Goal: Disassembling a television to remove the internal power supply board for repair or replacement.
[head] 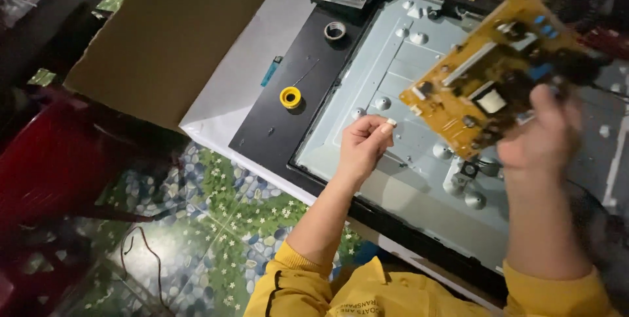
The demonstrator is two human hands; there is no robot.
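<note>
A: Item 1, what did the right hand (540,137) carry?

B: I logged a yellow circuit board (488,71), tilted, lifted above the grey metal back panel (393,68) of a flat screen lying face down. The fingers were clamped on the board's lower right edge, thumb on its face. The view there was blurred, so I could not list its parts beyond a white block and several blue pieces.

A: Item 2, the left hand (363,143)?

B: Its grip was narrow: fingers curled, thumb and forefinger pinched on a small white piece (392,122), too small to name. It hung over the panel's lower left area, just beside the board's lower corner, not touching it.

A: Item 3, surroundings?

B: I noted a yellow spool (290,97) and a tape roll (335,30) on the black frame (275,114) left of the panel, well apart from both hands. A blue lighter (271,71) lay on the white sheet (229,88) beside that, with brown cardboard (170,35) farther left. A red chair (59,160) stood on the patterned floor (216,225). Both sleeves were yellow.
</note>
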